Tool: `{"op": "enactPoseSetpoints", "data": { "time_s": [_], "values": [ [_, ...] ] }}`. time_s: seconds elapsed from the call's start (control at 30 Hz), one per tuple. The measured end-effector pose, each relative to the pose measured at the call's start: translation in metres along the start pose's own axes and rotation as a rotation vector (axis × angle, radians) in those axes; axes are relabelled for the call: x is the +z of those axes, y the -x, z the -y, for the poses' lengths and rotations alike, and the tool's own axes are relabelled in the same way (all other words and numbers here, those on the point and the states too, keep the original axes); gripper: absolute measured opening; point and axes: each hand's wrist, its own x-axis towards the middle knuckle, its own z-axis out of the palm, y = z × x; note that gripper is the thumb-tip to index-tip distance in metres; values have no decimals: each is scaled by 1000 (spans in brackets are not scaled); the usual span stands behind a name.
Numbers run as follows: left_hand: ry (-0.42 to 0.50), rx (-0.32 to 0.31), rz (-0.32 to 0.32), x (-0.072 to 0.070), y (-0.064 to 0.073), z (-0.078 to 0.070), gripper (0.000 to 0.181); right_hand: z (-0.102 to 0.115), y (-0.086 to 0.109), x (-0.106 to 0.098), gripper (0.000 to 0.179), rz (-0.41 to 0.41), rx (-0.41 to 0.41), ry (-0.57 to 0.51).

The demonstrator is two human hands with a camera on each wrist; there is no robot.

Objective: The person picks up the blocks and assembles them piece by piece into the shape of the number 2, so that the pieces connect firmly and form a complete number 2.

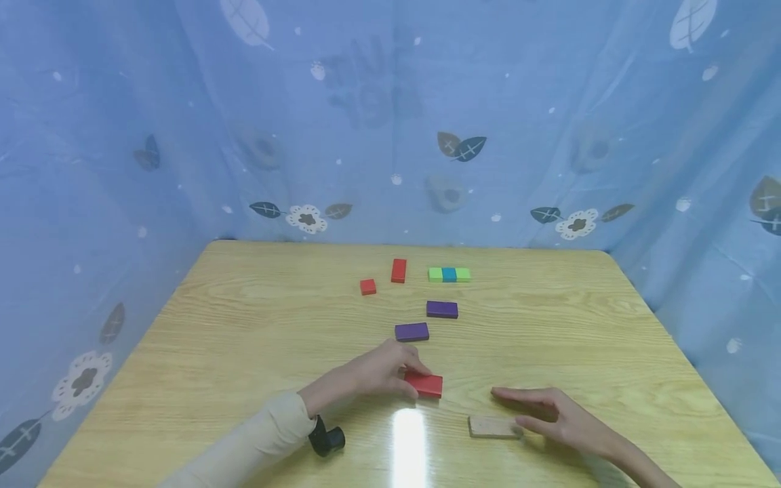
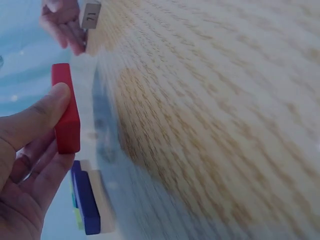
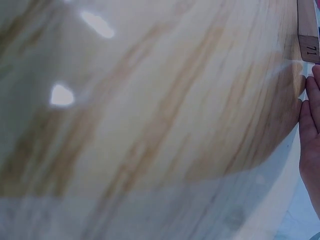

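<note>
The worktop (image 1: 244,339) is pale yellow-brown with a wavy wood grain, its far corners rounded; it is glossy enough to throw back a bright white reflection (image 1: 409,447) near its front edge; behind it and along both sides hangs a light blue curtain (image 1: 390,88), softly creased, printed with leaves, small white spots and white scalloped flowers (image 1: 307,219).

The left hand (image 1: 378,369), below a cream sleeve (image 1: 256,434) and a black wrist device (image 1: 326,440), has a closed pinch grip, thumb on one face and fingers behind, on a smooth red rectangular block (image 1: 428,385) with crisp edges; this block is at the near middle of the worktop, though I cannot tell whether it touches the surface; the right hand (image 1: 561,417) has a loose, wide grip with nothing in it, fingers extended and thumb apart, at the right end of a flat beige block (image 1: 491,427) whose end face bears the number 71; whether the thumb touches it I cannot tell.

Beyond the left hand lie two dark purple oblong blocks (image 1: 411,331), staggered and apart; farther back are a small red square block (image 1: 368,287), a red oblong block (image 1: 398,270) and a lime-blue-lime row (image 1: 449,275) of square-faced pieces set end to end.
</note>
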Motion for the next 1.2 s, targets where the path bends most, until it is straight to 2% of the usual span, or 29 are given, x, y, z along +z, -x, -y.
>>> {"op": "enactPoseSetpoints", "data": {
  "time_s": [0.27, 0.5, 0.6, 0.67, 0.77, 0.87, 1.0, 1.07, 1.2],
  "values": [
    [27, -30, 19, 5, 0, 2, 41, -1, 0, 1, 42, -5, 10, 25],
    [-15, 34, 25, 11, -2, 10, 40, -2, 2, 1, 42, -3, 48, 6],
    [-23, 22, 38, 11, -3, 12, 39, -2, 1, 2, 42, -6, 19, 14],
    [6, -17, 55, 10, -4, 12, 38, 0, 0, 3, 44, -8, -12, 82],
    [63, -101, 77, 8, -8, 10, 37, 7, -1, 7, 51, -3, -9, 267],
    [89, -169, 90, 7, -11, 8, 36, 18, -3, 13, 66, 1, 54, 492],
    [79, -197, 91, 7, -13, 5, 35, 30, -8, 27, 77, -55, 94, 700],
    [79, -203, 84, 6, -13, 5, 35, 32, -13, 34, 73, -92, 50, 751],
    [84, -204, 77, 6, -13, 3, 35, 31, -22, 44, 50, -140, -83, 777]
  ]
}}
